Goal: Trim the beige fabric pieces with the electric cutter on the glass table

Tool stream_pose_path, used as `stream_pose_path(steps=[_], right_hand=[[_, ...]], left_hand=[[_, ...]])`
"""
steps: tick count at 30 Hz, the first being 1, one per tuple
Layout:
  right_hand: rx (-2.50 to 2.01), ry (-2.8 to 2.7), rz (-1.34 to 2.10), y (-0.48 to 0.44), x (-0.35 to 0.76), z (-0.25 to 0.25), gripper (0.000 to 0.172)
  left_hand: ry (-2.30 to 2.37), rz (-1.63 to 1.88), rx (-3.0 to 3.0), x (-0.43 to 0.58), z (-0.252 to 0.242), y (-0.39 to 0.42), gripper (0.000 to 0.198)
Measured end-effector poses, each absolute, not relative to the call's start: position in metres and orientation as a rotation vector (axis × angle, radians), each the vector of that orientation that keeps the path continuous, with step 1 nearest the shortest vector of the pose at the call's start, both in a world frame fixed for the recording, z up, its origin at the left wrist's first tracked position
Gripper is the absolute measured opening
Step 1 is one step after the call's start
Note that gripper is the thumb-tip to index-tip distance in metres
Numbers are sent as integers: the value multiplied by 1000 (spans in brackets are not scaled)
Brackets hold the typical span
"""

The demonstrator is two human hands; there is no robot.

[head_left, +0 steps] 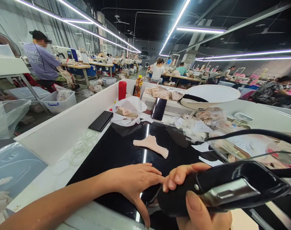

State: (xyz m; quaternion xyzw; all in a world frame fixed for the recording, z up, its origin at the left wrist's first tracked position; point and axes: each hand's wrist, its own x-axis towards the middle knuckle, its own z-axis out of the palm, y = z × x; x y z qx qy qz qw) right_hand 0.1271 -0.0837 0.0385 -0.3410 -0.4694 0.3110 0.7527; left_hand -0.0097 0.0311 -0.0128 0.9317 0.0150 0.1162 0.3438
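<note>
My left hand [138, 179] lies low over the glossy black tabletop [116, 153], fingers spread and thumb apart, holding nothing. Its fingertips come up close to my right hand [195, 198]. That hand is wrapped around a bulky black hand-held tool [222, 185] with a silver metal plate on its side and black cables behind it. The tool's working face is not clearly visible. Beyond both hands, a pale pink cut fabric piece [150, 145] rests flat on the black surface.
A black phone [101, 121] and a plastic bag [129, 110] of fabric lie at the back left. Another phone [159, 108] leans against a white vented box [169, 103]. Bagged pieces [251, 143] crowd the right. A low white wall [64, 124] borders the table; co-workers sit beyond.
</note>
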Motion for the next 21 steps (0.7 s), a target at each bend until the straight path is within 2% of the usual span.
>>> stream_pose_path(steps=[3, 8, 10, 13, 15, 21], right_hand=[[-791, -955, 679, -84, 124, 38, 19], [-786, -980, 664, -79, 132, 40, 28], [-786, -955, 619, -77, 139, 44, 29], [-813, -886, 559, -77, 150, 51, 27], [-845, -853, 538, -78, 157, 55, 27], [-877, -787, 442, -75, 169, 58, 30]], left_hand=[[29, 309, 2433, -9, -15, 32, 93], [7, 355, 2402, -10, -17, 31, 90], [-23, 365, 2387, -11, -15, 31, 77], [-79, 393, 2398, -14, -9, 31, 39], [-82, 398, 2394, -16, -3, 32, 24], [17, 348, 2401, -24, 6, 39, 19]])
